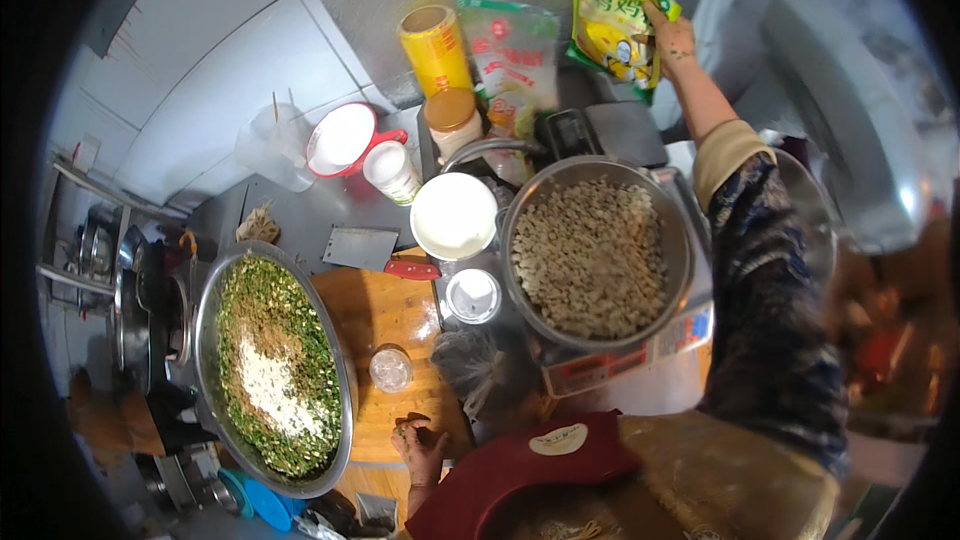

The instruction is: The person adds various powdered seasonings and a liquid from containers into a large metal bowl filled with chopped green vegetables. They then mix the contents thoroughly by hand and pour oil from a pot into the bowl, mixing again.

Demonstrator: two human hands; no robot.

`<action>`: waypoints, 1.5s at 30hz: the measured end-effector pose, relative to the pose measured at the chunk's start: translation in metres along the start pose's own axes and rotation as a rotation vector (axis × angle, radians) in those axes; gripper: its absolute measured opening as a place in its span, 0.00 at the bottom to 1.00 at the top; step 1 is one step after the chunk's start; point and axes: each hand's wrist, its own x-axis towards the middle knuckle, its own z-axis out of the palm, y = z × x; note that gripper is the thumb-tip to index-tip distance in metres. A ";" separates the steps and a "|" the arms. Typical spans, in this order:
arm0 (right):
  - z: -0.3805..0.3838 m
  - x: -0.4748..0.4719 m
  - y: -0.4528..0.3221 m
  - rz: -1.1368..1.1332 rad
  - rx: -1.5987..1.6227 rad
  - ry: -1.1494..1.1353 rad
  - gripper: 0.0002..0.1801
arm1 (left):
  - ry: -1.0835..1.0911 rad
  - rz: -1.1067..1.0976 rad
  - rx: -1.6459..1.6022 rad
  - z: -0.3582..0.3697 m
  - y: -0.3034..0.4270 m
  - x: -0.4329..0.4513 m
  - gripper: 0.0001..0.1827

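Observation:
My right hand point(673, 41), flecked with green bits, grips the upper edge of a yellow-green seasoning bag point(613, 15) at the back right. My left hand point(420, 450) rests near the front of a wooden board point(386, 315), fingers apart, holding nothing visible. A small clear glass or cup point(391, 370) stands beyond it. To the left, a large steel bowl point(349, 405) holds chopped greens point(315, 337) topped with white powder point(274, 390) and brown powder point(262, 315). Towards the right, a steel pot point(679, 292) of small pale-brown pieces point(589, 259) sits on a scale point(592, 375).
A cleaver point(364, 247) with a red handle lies behind the board. Around it stand a white bowl point(454, 216), a white tub point(392, 172), a red-rimmed pan point(341, 139), a lidded jar point(452, 124) and a yellow roll point(435, 52). A clear plastic bag point(469, 364) lies left of the scale.

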 end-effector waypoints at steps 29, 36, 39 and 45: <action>0.150 -0.156 -0.117 0.016 0.115 -0.730 0.19 | -0.041 0.095 -0.120 -0.016 0.004 0.002 0.19; 0.268 -0.429 -0.089 0.170 0.400 -0.849 0.21 | -0.359 0.331 -0.840 -0.153 0.020 -0.018 0.09; 0.317 -0.519 -0.073 0.518 0.310 -0.910 0.36 | 0.103 0.307 -0.815 -0.215 0.016 -0.001 0.14; 0.335 -0.581 -0.043 0.950 0.781 -0.924 0.48 | 0.157 0.582 -0.376 -0.230 0.041 0.050 0.34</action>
